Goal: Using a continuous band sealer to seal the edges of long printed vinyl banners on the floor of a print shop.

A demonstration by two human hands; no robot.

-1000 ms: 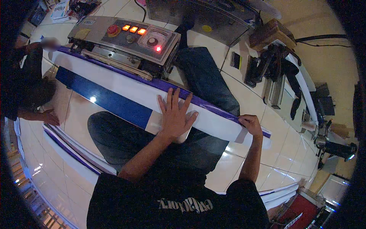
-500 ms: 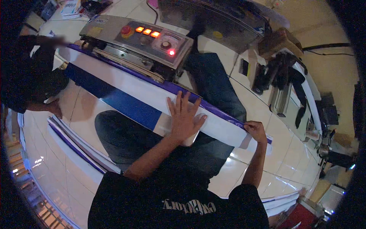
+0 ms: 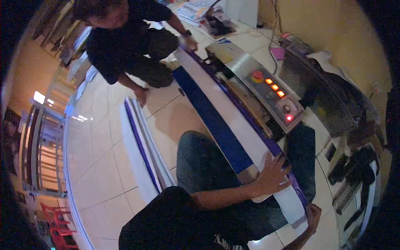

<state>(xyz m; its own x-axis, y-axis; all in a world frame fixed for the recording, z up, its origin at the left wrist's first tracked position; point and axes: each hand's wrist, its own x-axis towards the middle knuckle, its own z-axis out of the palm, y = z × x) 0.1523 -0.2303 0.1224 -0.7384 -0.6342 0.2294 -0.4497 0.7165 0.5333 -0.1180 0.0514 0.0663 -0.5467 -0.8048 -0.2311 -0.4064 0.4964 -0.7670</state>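
A long white strip [image 3: 223, 102] with a purple edge runs diagonally from the far co-worker to me. It looks like sheet material; its exact kind cannot be told. My left hand [image 3: 271, 177] lies flat on its near part, fingers spread. At the near end, my right hand [image 3: 313, 216] pinches the purple edge. Along the strip's right side stands a metal heat-sealing machine [image 3: 260, 85], its lit buttons glowing orange and red; the purple edge passes beside its jaw. Under the strip's left side lies a dark blue board [image 3: 212, 118].
A co-worker squats at the far end, one hand [image 3: 188, 43] at the strip, the other [image 3: 141, 96] low by the floor. Folded white and purple strips [image 3: 139, 141] lie on the tiles to my left. My bent knee [image 3: 193, 160] is beside the board; dark clutter [image 3: 354, 166] sits at right.
The view has swung left, so the machine and strip appear farther right and the co-worker shows more fully. My left hand stays flat on the strip; my right still pinches its end.
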